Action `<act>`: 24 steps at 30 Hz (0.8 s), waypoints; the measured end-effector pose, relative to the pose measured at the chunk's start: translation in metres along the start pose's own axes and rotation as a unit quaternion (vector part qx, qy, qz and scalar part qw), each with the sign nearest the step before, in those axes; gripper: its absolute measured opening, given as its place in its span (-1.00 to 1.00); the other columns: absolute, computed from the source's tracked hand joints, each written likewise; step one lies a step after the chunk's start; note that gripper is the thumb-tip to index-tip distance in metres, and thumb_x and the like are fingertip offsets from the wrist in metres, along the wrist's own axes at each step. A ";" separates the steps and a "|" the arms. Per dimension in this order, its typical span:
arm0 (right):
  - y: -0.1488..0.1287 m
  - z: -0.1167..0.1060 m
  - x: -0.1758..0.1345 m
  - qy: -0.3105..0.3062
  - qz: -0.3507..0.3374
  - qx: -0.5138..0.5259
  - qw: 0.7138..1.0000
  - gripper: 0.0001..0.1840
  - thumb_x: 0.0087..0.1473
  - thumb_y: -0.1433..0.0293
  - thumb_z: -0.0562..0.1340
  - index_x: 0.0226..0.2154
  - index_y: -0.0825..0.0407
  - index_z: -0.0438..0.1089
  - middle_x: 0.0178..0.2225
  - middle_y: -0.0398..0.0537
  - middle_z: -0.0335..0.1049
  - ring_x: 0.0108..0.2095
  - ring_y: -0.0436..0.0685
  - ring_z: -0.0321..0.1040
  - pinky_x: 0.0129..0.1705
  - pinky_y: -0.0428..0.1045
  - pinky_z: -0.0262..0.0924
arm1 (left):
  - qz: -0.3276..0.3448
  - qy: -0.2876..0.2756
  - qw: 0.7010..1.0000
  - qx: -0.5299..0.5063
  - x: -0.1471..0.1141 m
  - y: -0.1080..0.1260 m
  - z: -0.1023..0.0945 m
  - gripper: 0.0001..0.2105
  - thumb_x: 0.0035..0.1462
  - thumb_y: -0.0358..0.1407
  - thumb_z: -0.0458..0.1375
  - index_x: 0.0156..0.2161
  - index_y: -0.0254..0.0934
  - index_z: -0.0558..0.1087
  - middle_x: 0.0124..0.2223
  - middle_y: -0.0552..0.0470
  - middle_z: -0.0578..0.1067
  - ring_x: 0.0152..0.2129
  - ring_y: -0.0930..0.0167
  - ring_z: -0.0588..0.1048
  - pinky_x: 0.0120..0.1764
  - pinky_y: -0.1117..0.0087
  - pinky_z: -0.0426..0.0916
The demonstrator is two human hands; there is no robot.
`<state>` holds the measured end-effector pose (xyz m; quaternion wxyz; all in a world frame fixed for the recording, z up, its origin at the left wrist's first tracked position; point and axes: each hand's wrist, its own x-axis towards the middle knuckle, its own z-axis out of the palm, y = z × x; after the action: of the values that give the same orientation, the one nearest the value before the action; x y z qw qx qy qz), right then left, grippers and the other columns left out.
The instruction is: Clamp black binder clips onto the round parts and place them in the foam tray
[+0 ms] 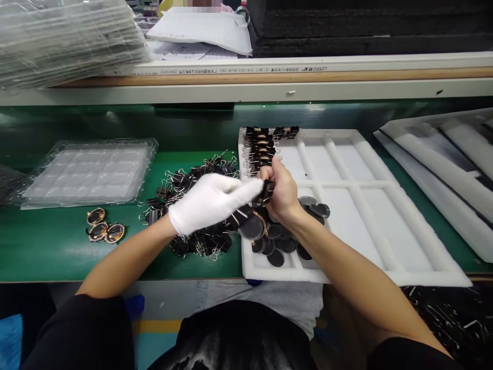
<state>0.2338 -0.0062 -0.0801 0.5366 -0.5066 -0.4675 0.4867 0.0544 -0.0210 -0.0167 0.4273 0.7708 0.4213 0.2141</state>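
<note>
My left hand (213,200), in a white glove, is closed with its fingertips at a black binder clip (268,192). My bare right hand (284,192) is curled round the other side of that clip. Just under the left fingers is a round black disc (252,228) with a clip at its edge, blurred; I cannot tell which fingers hold it. Loose binder clips (181,179) are heaped beneath and left of the glove. Below my right hand, black discs (276,257) lie in a white foam tray (356,183). Clipped pieces (262,145) line its far left compartment.
Clear plastic trays (88,172) are stacked at left, with round tortoiseshell-and-gold pieces (106,229) in front. More white foam trays (435,169) lean at right. A raised shelf edge (246,92) crosses behind, bearing plastic trays (65,41) and black foam sheets (370,25).
</note>
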 end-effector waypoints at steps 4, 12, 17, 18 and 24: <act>0.007 -0.011 0.013 0.051 0.002 -0.010 0.999 -0.17 0.16 -0.45 -0.26 -0.66 -0.14 -0.04 -0.68 -0.19 -0.10 -0.64 0.06 -0.07 -0.54 0.05 -0.08 | -0.056 -0.013 0.992 -0.112 0.006 -0.001 -0.015 -0.31 0.35 0.31 -0.09 -0.47 -0.26 0.42 -0.64 0.07 0.36 -0.75 0.52 0.24 -0.63 0.41 0.12; 0.016 -0.018 0.025 0.124 -0.064 -0.063 0.988 -0.25 0.42 -0.13 -0.10 -0.71 -0.11 -0.05 -0.70 -0.21 -0.12 -0.62 0.04 -0.14 -0.47 0.05 -0.10 | 0.044 0.203 0.960 0.189 0.013 -0.008 0.007 -0.55 0.34 0.03 0.14 -0.45 -0.28 0.44 -0.53 0.14 0.35 -0.56 0.53 0.22 -0.41 0.42 0.12; 0.022 -0.014 0.028 0.155 -0.070 -0.080 0.982 -0.25 0.48 0.01 -0.11 -0.72 -0.09 -0.02 -0.69 -0.20 -0.11 -0.58 0.04 0.01 -0.39 0.05 -0.01 | 0.064 0.279 0.913 0.291 0.017 -0.021 0.025 -0.60 0.40 -0.04 0.09 -0.35 -0.28 0.52 -0.51 0.09 0.46 -0.59 0.51 0.33 -0.38 0.40 0.14; 0.022 -0.013 0.028 0.160 -0.068 -0.084 0.981 -0.25 0.49 0.02 -0.11 -0.73 -0.08 -0.02 -0.69 -0.20 -0.11 -0.57 0.04 0.04 -0.38 0.05 0.01 | 0.070 0.287 0.903 0.310 0.018 -0.023 0.027 -0.61 0.40 -0.04 0.09 -0.30 -0.29 0.55 -0.49 0.06 0.50 -0.58 0.49 0.39 -0.37 0.40 0.16; 0.023 -0.013 0.029 0.170 -0.073 -0.111 0.976 -0.23 0.47 -0.06 -0.16 -0.72 -0.09 -0.03 -0.68 -0.19 -0.06 -0.55 0.06 0.14 -0.30 0.06 0.12 | 0.090 0.305 0.870 0.376 0.022 -0.028 0.034 -0.60 0.43 -0.04 0.06 -0.20 -0.32 0.59 -0.43 -0.01 0.61 -0.53 0.41 0.55 -0.40 0.39 0.18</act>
<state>0.2478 0.0214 -0.1034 0.5828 -0.6030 -0.4563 0.2976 0.0774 -0.0110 -0.0591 -0.0655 0.8042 0.5083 0.3011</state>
